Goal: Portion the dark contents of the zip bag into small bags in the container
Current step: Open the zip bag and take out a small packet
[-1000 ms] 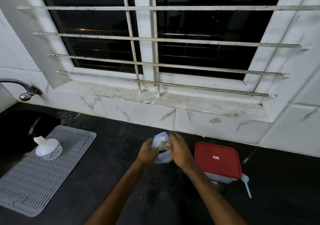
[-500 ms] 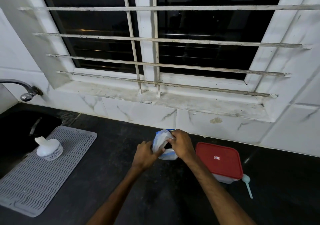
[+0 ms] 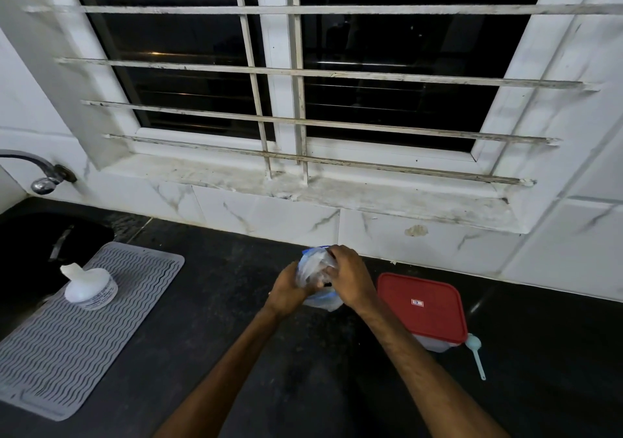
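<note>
both hands, left hand (image 3: 290, 291) and right hand (image 3: 350, 279), pinch the soft, crinkly zip bag (image 3: 315, 280) above the bench near its back edge, left of the lidded container (image 3: 421, 309); light and slippery, probably best gripped by the top seal

The crinkled translucent plastic zip bag (image 3: 315, 270) is glossy, the container's red plastic lid (image 3: 421, 306) smooth and satin, the grey ribbed rubber mat (image 3: 77, 329) matt, the black stone countertop (image 3: 236, 302) dull and speckled.

A white bottle (image 3: 91, 289) sits on a grey ribbed mat (image 3: 67, 353) beside the sink (image 3: 37, 238), under a tap (image 3: 43, 184).
</note>
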A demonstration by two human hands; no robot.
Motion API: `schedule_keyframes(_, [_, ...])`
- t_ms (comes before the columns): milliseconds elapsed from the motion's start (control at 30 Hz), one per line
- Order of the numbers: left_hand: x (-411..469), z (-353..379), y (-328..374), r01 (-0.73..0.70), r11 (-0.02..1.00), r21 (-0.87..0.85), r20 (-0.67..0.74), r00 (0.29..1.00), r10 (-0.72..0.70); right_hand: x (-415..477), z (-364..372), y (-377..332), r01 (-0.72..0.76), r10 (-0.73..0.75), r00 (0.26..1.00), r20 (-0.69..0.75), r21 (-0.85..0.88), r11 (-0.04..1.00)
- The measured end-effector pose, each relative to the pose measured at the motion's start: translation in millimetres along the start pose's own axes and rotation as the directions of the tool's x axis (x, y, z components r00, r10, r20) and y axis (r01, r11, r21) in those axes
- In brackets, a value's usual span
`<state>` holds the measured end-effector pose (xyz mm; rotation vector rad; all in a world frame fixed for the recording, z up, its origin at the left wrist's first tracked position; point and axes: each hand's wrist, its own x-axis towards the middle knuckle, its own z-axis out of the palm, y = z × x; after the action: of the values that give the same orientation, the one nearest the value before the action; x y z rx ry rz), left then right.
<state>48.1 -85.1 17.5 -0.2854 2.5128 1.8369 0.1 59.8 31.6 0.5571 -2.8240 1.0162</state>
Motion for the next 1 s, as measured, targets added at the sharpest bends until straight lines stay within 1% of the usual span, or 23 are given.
schedule_keyframes(67, [4.1, 6.6, 0.9, 0.049, 0.998, -0.029, -0.11, 0.993, -0.051, -3.9, 3.2, 0.6, 0.054, -0.054, 0.998, -0.037, -0.008, 0.999])
schedule_keyframes(133, [7.2, 14.3, 3.5, 0.132, 0.986, -0.101, -0.239, 0.959, -0.153, -9.9, 5.9, -0.9, 0.088, -0.105, 0.986, -0.126, -0.136, 0.987])
schedule_keyframes(167, [6.3, 18.4, 7.6, 0.145, 0.977, -0.154, -0.273, 0.944, -0.183, -13.7, 6.9, -2.2, 0.083, -0.118, 0.978, -0.172, -0.199, 0.976])
schedule_keyframes(233, [2.4, 25.2, 16.2, 0.132, 0.961, -0.244, -0.312, 0.927, -0.207, -20.6, 9.3, -2.2, 0.063, -0.121, 0.961, -0.247, -0.232, 0.971])
schedule_keyframes(333, [-1.7, 28.8, 21.8, 0.076, 0.939, -0.334, -0.342, 0.919, -0.196, -28.1, 13.1, 4.8, 0.017, -0.082, 0.935, -0.344, -0.188, 0.982])
schedule_keyframes(367, [-2.4, 29.4, 21.8, 0.061, 0.937, -0.345, -0.349, 0.918, -0.188, -29.6, 14.4, 7.7, -0.018, -0.041, 0.927, -0.373, -0.153, 0.988])
schedule_keyframes(433, [-3.2, 31.2, 19.1, 0.063, 0.936, -0.345, -0.347, 0.918, -0.19, -29.9, 17.5, 11.2, -0.132, 0.103, 0.904, -0.414, -0.042, 0.99])
schedule_keyframes(500, [-5.4, 33.3, 15.7, 0.069, 0.941, -0.33, -0.34, 0.922, -0.187, -28.8, 21.5, 11.7, -0.209, 0.223, 0.901, -0.371, 0.077, 0.975])
schedule_keyframes(567, [-5.6, 34.5, 12.5, 0.068, 0.94, -0.334, -0.342, 0.921, -0.189, -24.6, 25.2, 13.7, -0.259, 0.295, 0.923, -0.248, 0.166, 0.951])
schedule_keyframes(633, [-4.2, 33.1, 7.6, 0.052, 0.939, -0.339, -0.337, 0.925, -0.173, -21.3, 27.1, 15.8, -0.313, 0.331, 0.935, -0.13, 0.139, 0.939])
schedule_keyframes(667, [-4.2, 32.0, 5.8, 0.046, 0.941, -0.336, -0.325, 0.932, -0.162, -20.1, 27.0, 15.8, -0.337, 0.351, 0.931, -0.099, 0.132, 0.932])
schedule_keyframes(733, [-5.2, 29.2, 3.4, 0.033, 0.934, -0.354, -0.276, 0.951, -0.139, -16.2, 25.9, 14.4, -0.383, 0.41, 0.909, -0.079, 0.233, 0.894])
schedule_keyframes(800, [-4.2, 26.1, 0.9, 0.072, 0.928, -0.365, -0.19, 0.97, -0.15, -11.2, 27.7, 12.9, -0.416, 0.464, 0.882, -0.079, 0.33, 0.847])
schedule_keyframes(833, [-2.2, 24.6, -1.2, 0.103, 0.937, -0.333, -0.142, 0.977, -0.158, -8.8, 29.0, 12.8, -0.43, 0.483, 0.872, -0.081, 0.346, 0.834])
schedule_keyframes(933, [1.2, 21.5, -6.4, 0.198, 0.975, -0.104, 0.049, 0.98, -0.194, -5.9, 32.1, 12.6, -0.476, 0.522, 0.852, -0.047, 0.349, 0.807])
schedule_keyframes(967, [0.4, 22.6, -9.0, 0.216, 0.973, -0.077, 0.106, 0.973, -0.207, -6.0, 33.7, 12.0, -0.488, 0.533, 0.846, -0.024, 0.372, 0.79])
schedule_keyframes(1000, [-1.7, 24.2, -9.6, 0.241, 0.965, -0.101, 0.123, 0.966, -0.228, -6.8, 35.7, 10.6, -0.488, 0.534, 0.845, -0.005, 0.401, 0.776])
